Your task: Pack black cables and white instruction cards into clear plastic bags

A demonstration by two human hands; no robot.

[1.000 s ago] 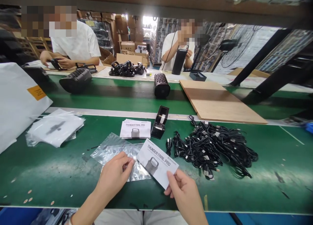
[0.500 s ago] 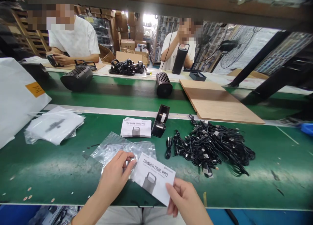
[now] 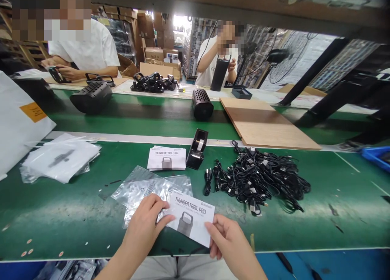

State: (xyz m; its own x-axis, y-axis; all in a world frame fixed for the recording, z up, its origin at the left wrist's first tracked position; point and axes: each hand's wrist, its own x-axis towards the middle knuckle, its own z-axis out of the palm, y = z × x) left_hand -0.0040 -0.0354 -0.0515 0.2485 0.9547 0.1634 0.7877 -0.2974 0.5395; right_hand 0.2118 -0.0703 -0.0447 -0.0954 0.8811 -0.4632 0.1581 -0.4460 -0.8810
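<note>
My right hand (image 3: 227, 237) pinches the right edge of a white printed booklet (image 3: 195, 217) with a speaker pictured on it, thumb on top. At the booklet's left edge, my left hand (image 3: 149, 217) is closed on a clear plastic bag (image 3: 137, 194), its thumb against the booklet's side. Whether that edge lies inside the bag I cannot tell. Beyond the bag lies a small stack of matching booklets (image 3: 166, 158). Beside the stack stands a black tape dispenser (image 3: 197, 149). A heap of black cables (image 3: 258, 178) lies to the right, with one bundled cable (image 3: 207, 182) apart from it.
Several flat plastic bags (image 3: 62, 156) lie at left beside a large white bag (image 3: 21, 121). Black speakers (image 3: 202, 104) rest on the green belt near a wooden board (image 3: 268, 123). Across the belt, one co-worker (image 3: 83, 48) handles a dark object; another holds an upright speaker (image 3: 219, 74).
My left thumb has come down against the booklet's left edge. The booklet has shifted slightly, still in my right hand. The whole view has moved a little.
</note>
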